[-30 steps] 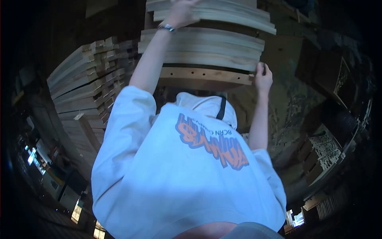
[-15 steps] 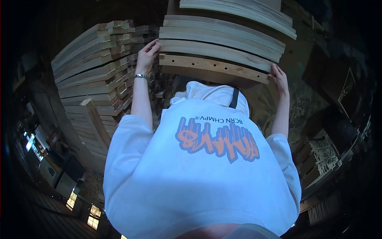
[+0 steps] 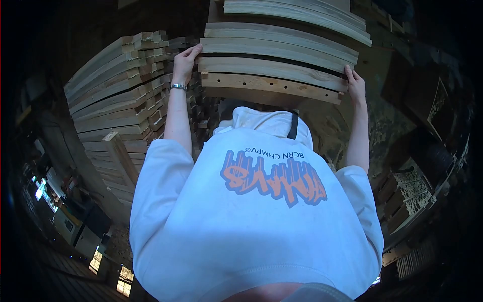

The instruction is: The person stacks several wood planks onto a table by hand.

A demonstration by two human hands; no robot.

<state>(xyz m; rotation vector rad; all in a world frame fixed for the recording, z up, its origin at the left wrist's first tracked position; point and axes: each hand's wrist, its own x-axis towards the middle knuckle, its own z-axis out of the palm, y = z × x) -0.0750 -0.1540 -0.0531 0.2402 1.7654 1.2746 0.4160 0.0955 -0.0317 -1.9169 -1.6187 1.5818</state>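
Several pale boards lie side by side across the top of the view. My left hand (image 3: 184,65), with a metal-banded watch on its wrist, has its fingers closed at the left end of one light board (image 3: 276,52). At that board's right end are the closed fingers of my right hand (image 3: 356,86). Nearer to me lies another board (image 3: 271,69), a dark gap between the two. In front of it is a wooden piece with a row of dark holes (image 3: 259,82); neither hand touches it.
A tall stack of boards (image 3: 108,108) stands on the left, with a short upright piece (image 3: 121,156) against it. More boards (image 3: 302,15) lie beyond the held one. Stacked wood (image 3: 410,189) is at the right.
Both hands have moved forward, from the ends of the nearest light board to those of the board behind it. The view has shifted slightly.
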